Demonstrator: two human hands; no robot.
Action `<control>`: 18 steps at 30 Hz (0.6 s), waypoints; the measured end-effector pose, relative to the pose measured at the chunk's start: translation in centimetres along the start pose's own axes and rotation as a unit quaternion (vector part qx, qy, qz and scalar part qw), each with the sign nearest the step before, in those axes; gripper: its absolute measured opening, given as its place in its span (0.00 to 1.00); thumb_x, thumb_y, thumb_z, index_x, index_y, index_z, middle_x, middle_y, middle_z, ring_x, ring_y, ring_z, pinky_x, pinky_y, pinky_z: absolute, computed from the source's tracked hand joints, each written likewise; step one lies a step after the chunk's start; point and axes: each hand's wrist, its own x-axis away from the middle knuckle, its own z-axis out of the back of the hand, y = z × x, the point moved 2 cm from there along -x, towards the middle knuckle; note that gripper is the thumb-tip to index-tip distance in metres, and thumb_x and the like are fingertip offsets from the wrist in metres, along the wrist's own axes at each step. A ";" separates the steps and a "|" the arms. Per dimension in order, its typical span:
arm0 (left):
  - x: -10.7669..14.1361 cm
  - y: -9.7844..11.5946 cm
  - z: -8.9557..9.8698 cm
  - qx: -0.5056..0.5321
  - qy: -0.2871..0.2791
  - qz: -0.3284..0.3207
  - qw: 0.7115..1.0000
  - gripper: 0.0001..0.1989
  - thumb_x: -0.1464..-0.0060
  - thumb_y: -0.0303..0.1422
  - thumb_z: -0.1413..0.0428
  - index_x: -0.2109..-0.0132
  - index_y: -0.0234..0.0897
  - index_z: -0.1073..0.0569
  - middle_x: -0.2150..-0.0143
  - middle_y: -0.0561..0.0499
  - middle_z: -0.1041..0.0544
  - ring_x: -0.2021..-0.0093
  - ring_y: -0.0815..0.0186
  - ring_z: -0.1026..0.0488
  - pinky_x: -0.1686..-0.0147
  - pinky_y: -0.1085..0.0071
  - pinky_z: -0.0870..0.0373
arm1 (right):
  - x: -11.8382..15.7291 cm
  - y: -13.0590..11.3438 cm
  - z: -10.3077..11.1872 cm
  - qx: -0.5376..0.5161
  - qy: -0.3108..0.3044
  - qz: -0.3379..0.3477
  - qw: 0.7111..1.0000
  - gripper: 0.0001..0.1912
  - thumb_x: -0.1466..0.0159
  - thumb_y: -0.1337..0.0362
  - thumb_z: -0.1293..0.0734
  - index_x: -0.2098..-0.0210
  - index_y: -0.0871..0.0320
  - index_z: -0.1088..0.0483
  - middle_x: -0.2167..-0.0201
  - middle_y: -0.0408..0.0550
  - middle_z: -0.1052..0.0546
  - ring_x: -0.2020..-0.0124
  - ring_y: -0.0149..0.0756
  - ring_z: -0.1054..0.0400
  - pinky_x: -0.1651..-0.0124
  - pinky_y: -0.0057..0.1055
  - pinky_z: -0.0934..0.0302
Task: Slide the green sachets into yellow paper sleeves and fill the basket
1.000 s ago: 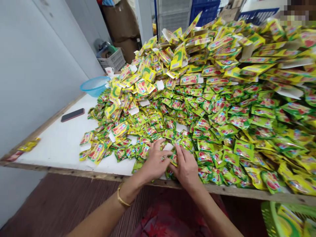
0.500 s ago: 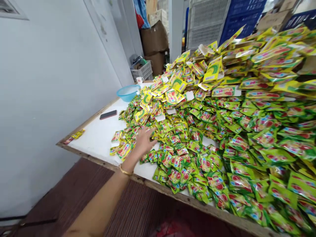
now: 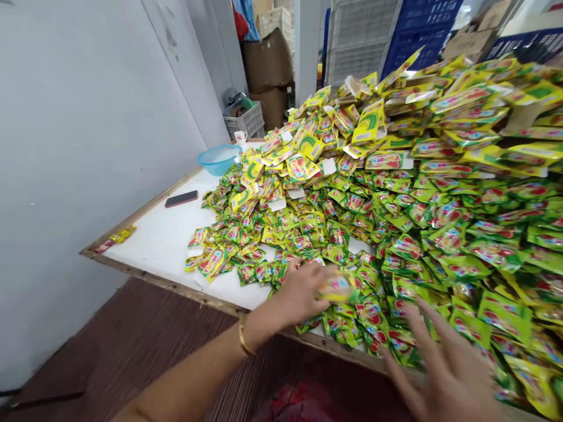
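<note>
Yellow and green, the blurred packet (image 3: 339, 288) is in the left hand (image 3: 301, 293), over foil sachets (image 3: 504, 316) by the near edge of the table (image 3: 149, 240). It looks light, smooth and easily creased, so a gentle hold at its edges should suit. The left fingers are clamped on its left end; the right hand (image 3: 453, 375) has fingers spread wide, holding nothing visible; whether they touch sachets, I cannot tell.

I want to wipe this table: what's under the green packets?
A few gaps between the green packets show white tabletop. Where the packets lie heaped, whatever is underneath is covered.
</note>
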 end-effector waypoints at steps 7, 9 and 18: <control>0.3 -5.4 2.9 -0.113 0.051 0.189 0.974 0.19 0.45 0.30 0.47 0.46 0.38 0.32 0.45 0.43 0.29 0.45 0.56 0.35 0.45 0.56 0.41 | -2.9 -3.7 -7.2 -0.004 -0.068 0.083 0.994 0.27 0.33 0.54 0.47 0.37 0.55 0.49 0.42 0.55 0.35 0.44 0.44 0.40 0.47 0.45 0.46; 1.1 -9.2 4.6 -0.195 0.053 0.286 0.937 0.17 0.47 0.28 0.47 0.49 0.33 0.30 0.48 0.38 0.28 0.47 0.52 0.33 0.49 0.55 0.39 | -2.2 -3.7 -7.8 -0.011 -0.074 0.078 0.994 0.28 0.34 0.51 0.47 0.38 0.55 0.47 0.43 0.55 0.35 0.45 0.44 0.40 0.49 0.43 0.45; 2.7 -13.3 4.6 -0.145 0.121 0.336 0.923 0.10 0.46 0.31 0.53 0.73 0.36 0.31 0.70 0.47 0.29 0.66 0.62 0.31 0.66 0.69 0.38 | -1.7 -3.3 -8.3 -0.013 -0.093 0.044 0.995 0.29 0.35 0.52 0.43 0.38 0.56 0.47 0.53 0.53 0.29 0.55 0.43 0.35 0.57 0.39 0.42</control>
